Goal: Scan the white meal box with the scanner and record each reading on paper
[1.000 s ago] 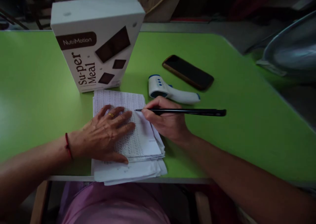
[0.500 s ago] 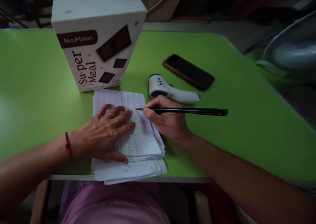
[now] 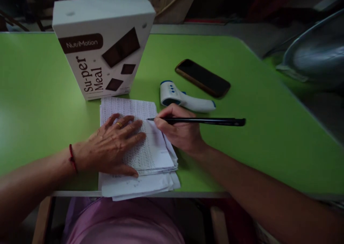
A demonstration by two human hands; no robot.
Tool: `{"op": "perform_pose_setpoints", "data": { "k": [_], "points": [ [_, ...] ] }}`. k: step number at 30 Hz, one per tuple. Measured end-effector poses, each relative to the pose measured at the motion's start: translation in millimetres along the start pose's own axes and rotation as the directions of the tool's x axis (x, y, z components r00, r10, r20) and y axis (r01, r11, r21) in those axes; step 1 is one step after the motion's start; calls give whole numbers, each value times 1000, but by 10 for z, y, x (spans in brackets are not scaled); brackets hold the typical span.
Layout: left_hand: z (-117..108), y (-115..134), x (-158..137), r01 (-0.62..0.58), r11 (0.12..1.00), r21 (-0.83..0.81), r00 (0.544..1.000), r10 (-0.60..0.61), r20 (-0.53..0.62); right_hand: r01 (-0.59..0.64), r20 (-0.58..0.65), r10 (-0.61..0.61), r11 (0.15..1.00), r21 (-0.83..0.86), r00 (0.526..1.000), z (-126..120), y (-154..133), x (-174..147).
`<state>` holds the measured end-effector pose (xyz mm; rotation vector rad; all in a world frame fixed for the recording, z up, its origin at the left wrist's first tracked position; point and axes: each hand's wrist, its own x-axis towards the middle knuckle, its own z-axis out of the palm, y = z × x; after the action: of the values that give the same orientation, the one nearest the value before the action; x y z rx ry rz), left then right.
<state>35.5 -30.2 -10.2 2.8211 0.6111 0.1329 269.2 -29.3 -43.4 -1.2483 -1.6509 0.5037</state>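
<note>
The black pen point(image 3: 206, 121) is in the right hand point(image 3: 184, 132). That hand's grip is clamped on the pen, close to its thin tip, and the long end sticks out to the right. The tip is over the top sheet of the paper stack point(image 3: 150, 156), right by the fingertips of the left hand point(image 3: 111, 147). I cannot tell if the tip touches the paper. The left hand lies on the stack with its palm down. Its grip is apart, with the fingers and thumb spread out. It has a gold ring point(image 3: 119, 124) on 1 finger, and a red string point(image 3: 71, 158) goes around the wrist.

The top sheet is full of rows of tiny marks, too small to read. The bottom sheets poke a bit past the near edge of the green surface point(image 3: 258, 129).

Just behind the stack, a white box point(image 3: 103, 48) stands up. It says "NutriMotion" and "Su-per Meal" and shows 3 dark brown shapes. Just behind the right hand lies a white and blue gadget point(image 3: 185, 98) with 3 blue dots. A dark phone point(image 3: 202, 78) with a brown edge lies near it, farther back. Down below is pink cloth point(image 3: 126, 222).
</note>
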Motion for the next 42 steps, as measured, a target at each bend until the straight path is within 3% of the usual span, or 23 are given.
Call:
{"op": "perform_pose_setpoints", "data": {
  "k": [16,23,42],
  "points": [
    [13,-9,-9,-8,1000,-4,1000,8,-7,45,38,-43,998,-50,998,-43,-8,23],
    [-51,29,6,3,999,37,1000,-3,0,15,-46,-15,1000,-16,999,-58,32,12],
    [-74,54,22,18,999,49,1000,-19,14,60,18,-59,993,-97,998,-49,73,16]
  ]
}}
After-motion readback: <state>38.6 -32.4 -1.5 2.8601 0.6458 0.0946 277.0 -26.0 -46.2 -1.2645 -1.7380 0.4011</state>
